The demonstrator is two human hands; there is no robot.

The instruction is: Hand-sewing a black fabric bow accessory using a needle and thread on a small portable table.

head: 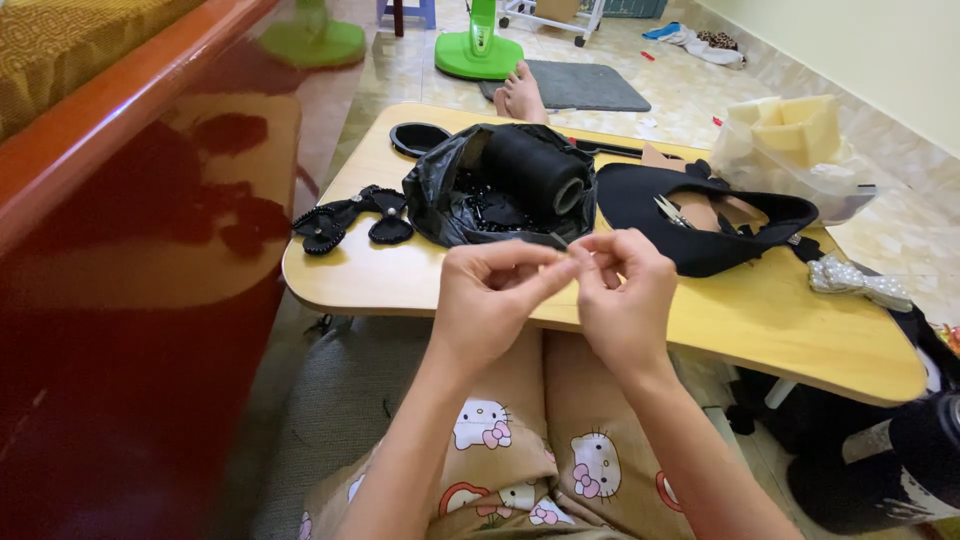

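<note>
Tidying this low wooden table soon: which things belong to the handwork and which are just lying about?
In use: left hand and right hand, fingertips pinched together; black thread spool in black plastic bag; black beaded bow pieces.
Lying about: green fan base; grey floor mat; yellow foam blocks.

Single head-worn view, steeply downward and close over the lap and low wooden table (760,330), floor beyond.

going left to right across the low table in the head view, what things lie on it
black beaded bows → black plastic bag with the thread spool → black fabric piece with small scissors → silver dotted bow
</note>
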